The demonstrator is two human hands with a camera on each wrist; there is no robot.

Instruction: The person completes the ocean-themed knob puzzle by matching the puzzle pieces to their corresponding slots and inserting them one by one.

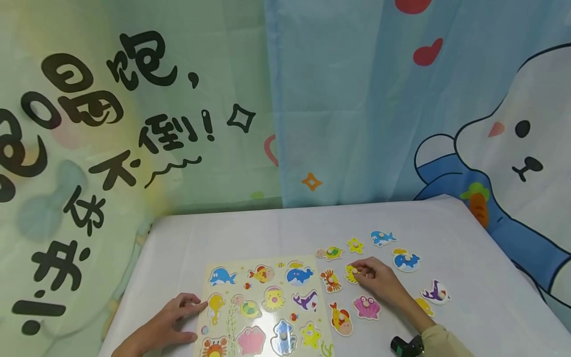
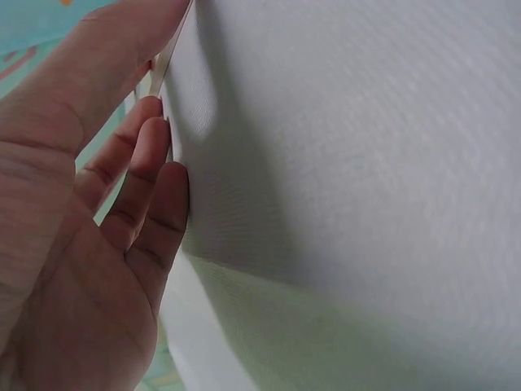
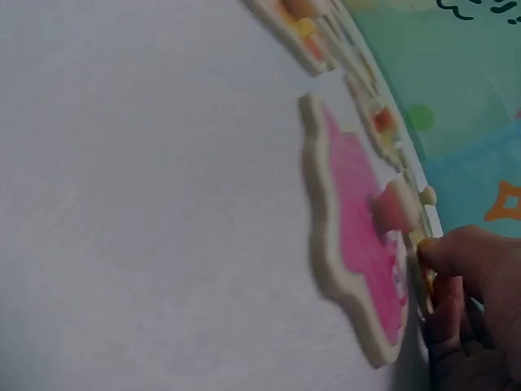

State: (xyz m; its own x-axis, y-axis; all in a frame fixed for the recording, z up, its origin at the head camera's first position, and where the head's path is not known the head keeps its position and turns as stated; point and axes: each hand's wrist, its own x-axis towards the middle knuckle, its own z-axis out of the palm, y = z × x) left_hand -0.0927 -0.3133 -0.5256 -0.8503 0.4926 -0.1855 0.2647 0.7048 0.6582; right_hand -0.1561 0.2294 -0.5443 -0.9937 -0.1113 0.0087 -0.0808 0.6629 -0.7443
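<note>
My left hand [image 1: 171, 325] rests at the left edge of a pale yellow sea-animal puzzle board [image 1: 263, 317], its fingertips touching the edge. Loosely bent fingers [image 2: 151, 204] show in the left wrist view. Right of the board, thumb and fingers of my right hand [image 1: 379, 280] pinch a small yellow puzzle piece [image 1: 350, 274]; the hand covers part of it, so its animal is hard to tell. Nearby lie a crab piece [image 1: 330, 281], a pink shell piece [image 1: 367, 308] with a knob and a fish piece [image 1: 341, 320]. In the right wrist view the shell piece [image 3: 358, 212] looms close.
Beyond the right hand lie a turtle piece [image 1: 330, 253], a starfish piece [image 1: 355, 246], two blue whale pieces [image 1: 383, 238], a purple piece [image 1: 436, 292] and a partly hidden yellow piece [image 1: 425, 306]. A black device [image 1: 407, 346] sits by the right sleeve. Printed curtains hang behind the white table [image 1: 250, 233].
</note>
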